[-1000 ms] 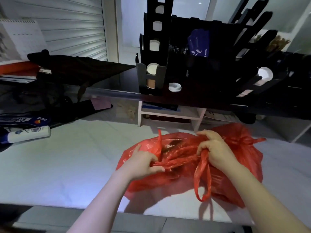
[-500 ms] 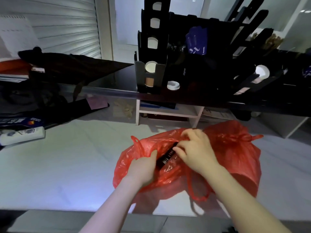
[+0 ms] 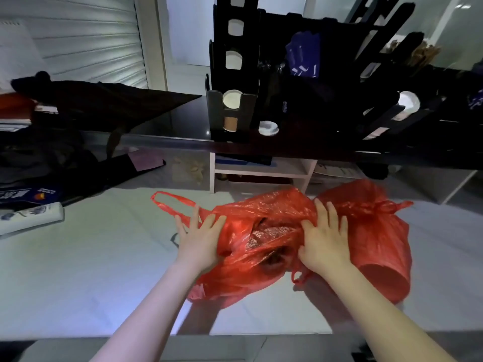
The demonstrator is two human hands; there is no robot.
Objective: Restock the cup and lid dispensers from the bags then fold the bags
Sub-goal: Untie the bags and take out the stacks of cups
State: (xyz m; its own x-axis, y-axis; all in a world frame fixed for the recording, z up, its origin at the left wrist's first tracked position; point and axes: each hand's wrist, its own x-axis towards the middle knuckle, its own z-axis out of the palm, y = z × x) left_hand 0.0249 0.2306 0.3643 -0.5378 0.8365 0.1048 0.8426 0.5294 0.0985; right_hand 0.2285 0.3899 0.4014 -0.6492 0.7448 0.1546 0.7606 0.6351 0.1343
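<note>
The open red bag [image 3: 256, 212] lay on the white table [image 3: 104, 257], its long axis running left to right and its mouth gaping toward the person, dark contents [image 3: 266, 239] between the hands. The left hand [image 3: 201, 239] and right hand [image 3: 324, 241] pressed it with straight, spread fingers [image 3: 319, 212], equally near. A tied red bag [image 3: 373, 231] touched its right side.

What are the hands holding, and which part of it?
Nothing is gripped. The left hand and the right hand press flat, fingers straight, on the open red bag, one on each side of its mouth.
</note>
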